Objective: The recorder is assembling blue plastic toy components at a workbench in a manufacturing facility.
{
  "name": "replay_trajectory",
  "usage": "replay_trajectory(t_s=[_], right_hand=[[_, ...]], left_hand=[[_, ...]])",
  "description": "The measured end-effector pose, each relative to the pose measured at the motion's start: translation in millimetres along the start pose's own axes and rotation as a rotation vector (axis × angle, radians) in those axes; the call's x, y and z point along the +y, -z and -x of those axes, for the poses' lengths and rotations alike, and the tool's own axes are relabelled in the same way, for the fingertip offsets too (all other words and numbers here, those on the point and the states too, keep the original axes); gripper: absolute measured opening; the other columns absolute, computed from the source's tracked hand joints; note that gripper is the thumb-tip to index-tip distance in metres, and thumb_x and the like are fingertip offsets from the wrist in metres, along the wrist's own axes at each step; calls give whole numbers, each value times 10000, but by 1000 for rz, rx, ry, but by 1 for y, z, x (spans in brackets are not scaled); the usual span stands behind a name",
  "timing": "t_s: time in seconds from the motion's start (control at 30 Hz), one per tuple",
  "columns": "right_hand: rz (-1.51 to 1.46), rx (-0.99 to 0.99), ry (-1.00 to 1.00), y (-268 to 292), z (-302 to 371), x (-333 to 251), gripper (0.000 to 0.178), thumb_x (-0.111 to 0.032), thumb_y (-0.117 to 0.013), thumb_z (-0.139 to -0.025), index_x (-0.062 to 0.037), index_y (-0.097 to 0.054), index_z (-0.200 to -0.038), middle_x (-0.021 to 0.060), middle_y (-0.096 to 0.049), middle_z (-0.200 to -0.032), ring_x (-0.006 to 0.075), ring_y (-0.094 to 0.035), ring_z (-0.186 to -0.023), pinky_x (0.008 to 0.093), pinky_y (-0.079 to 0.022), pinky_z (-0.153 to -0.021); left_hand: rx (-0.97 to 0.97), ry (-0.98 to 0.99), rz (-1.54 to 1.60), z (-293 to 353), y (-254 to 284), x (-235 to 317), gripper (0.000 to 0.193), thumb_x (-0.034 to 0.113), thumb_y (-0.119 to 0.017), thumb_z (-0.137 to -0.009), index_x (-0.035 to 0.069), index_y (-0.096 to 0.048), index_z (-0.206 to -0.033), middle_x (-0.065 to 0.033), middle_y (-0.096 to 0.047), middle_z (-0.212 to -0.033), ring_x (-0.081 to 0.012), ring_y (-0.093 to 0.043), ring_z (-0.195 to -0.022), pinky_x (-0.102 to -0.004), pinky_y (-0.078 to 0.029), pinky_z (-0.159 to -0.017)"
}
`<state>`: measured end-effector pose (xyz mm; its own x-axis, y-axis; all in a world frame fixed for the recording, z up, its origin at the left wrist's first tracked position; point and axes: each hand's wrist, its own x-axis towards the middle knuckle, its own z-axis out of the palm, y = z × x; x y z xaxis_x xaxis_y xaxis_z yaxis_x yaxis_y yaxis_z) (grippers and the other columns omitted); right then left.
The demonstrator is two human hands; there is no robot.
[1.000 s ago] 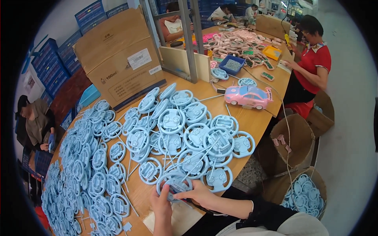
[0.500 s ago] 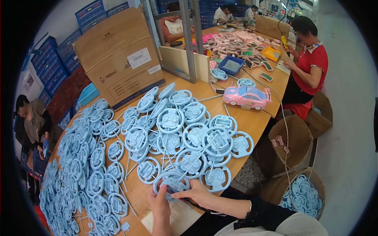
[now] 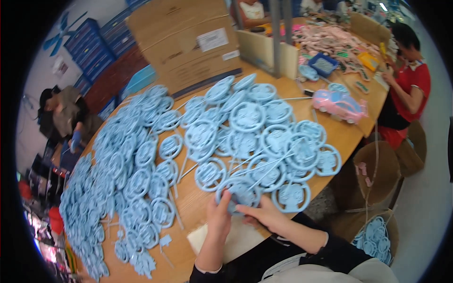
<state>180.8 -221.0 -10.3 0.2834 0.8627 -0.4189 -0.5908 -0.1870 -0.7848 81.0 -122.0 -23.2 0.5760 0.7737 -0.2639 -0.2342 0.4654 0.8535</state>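
Between my two hands, close to the table's near edge, is a light-blue plastic toy steering wheel [image 3: 241, 187]. My left hand [image 3: 219, 216] is closed round its left side, thumb up along the rim. At its lower right, my right hand [image 3: 265, 215] grips the same wheel with the fingers partly behind it. Blur hides what the right fingertips touch exactly. Just beyond lies a loose group of similar steering wheels [image 3: 247, 117], some with thin rods sticking out. A far bigger pile of light-blue wheels [image 3: 120, 165] spreads over the left side.
Beneath my hands a pale board [image 3: 231, 243] lies on the wooden table [image 3: 188, 250]. A large cardboard box [image 3: 184, 42] stands at the back; a pink toy car [image 3: 337, 104] sits back right. Open cartons [image 3: 380, 165] stand on the floor at right. Co-workers sit left and right.
The whole view has swung, so the table and hands appear further right. Both hands keep hold of the steering wheel, with little other change.
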Motion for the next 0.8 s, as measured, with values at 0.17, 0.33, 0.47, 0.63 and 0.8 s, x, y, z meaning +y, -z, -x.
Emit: replay_trajectory(t_s=[0.17, 0.33, 0.47, 0.63, 0.8], right_hand=[[44, -59, 7, 0, 2, -4, 294, -195, -651, -762, -25, -493, -943, 4, -507, -637, 55, -453, -418, 172, -263, -308], [-47, 10, 48, -7, 8, -8, 244, -147, -677, -728, -25, -509, -857, 10, -503, -579, 49, -427, -372, 179, -254, -289], [-104, 37, 39, -7, 8, -7, 241, -114, -689, -709, -26, -511, -845, 16, -514, -590, 56, -437, -374, 177, -260, -289], [-120, 3, -20, -1, 6, -7, 224, -100, -687, -704, -34, -520, -839, 27, -533, -627, 72, -449, -389, 192, -261, -301], [-175, -26, -99, 4, 7, -6, 211, -174, -688, -706, -54, -528, -772, -2, -461, -518, 60, -371, -344, 205, -234, -307]], left_hand=[[-30, 96, 47, 5, -2, 9, 279, 174, -536, -855, 0, -497, -1069, -36, -544, -963, -113, -505, -869, -247, -399, -764], [-16, 77, -11, 7, 0, 11, 292, 176, -545, -848, -5, -493, -1072, -40, -544, -971, -113, -504, -881, -249, -398, -767], [-15, 53, -59, 7, 1, 11, 311, 174, -561, -837, -7, -493, -1081, -47, -550, -978, -116, -510, -883, -252, -406, -765], [-28, 31, -81, 6, 1, 8, 350, 178, -582, -822, -12, -492, -1102, -60, -551, -1009, -123, -516, -901, -253, -412, -771], [-13, -19, -180, 2, 4, 4, 355, 161, -614, -795, -35, -523, -1077, -71, -568, -988, -135, -529, -889, -253, -411, -784]])
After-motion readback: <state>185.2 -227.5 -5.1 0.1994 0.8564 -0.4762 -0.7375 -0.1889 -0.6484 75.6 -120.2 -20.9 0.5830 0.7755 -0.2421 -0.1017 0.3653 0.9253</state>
